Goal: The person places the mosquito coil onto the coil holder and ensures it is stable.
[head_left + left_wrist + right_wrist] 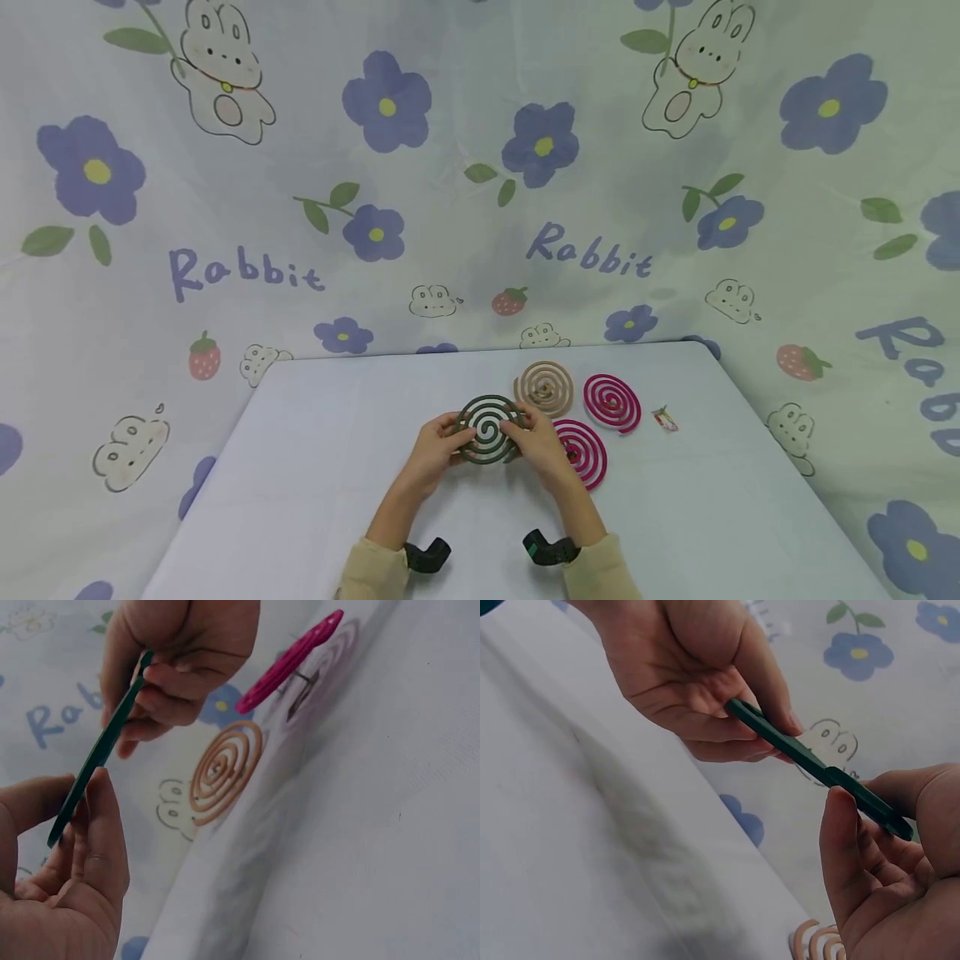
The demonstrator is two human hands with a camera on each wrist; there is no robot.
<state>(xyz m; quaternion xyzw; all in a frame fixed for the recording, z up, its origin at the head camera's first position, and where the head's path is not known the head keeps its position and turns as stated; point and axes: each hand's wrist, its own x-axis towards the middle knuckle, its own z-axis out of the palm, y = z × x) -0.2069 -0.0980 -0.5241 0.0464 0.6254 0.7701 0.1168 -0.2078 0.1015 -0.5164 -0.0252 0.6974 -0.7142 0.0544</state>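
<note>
A dark green mosquito coil [487, 452] is held up above the table between both hands. My left hand [431, 454] pinches its left edge, thumb on the face toward me and fingers behind. On the opposite edge, my right hand [542, 446] pinches it the same way. Seen nearly edge-on in the left wrist view, the green coil [97, 754] spans the gap between the two hands. In the right wrist view the coil [795, 750] also appears as a thin slanted strip. A magenta coil [597, 458] lies partly behind my right hand and wrist.
Beyond the hands lies a tan coil [567, 390] with a small dark piece at its centre. To its right is another magenta coil [611, 402]. Farther right sits a small red and white packet [664, 419]. The white table [337, 467] ends at a patterned cloth backdrop [450, 183].
</note>
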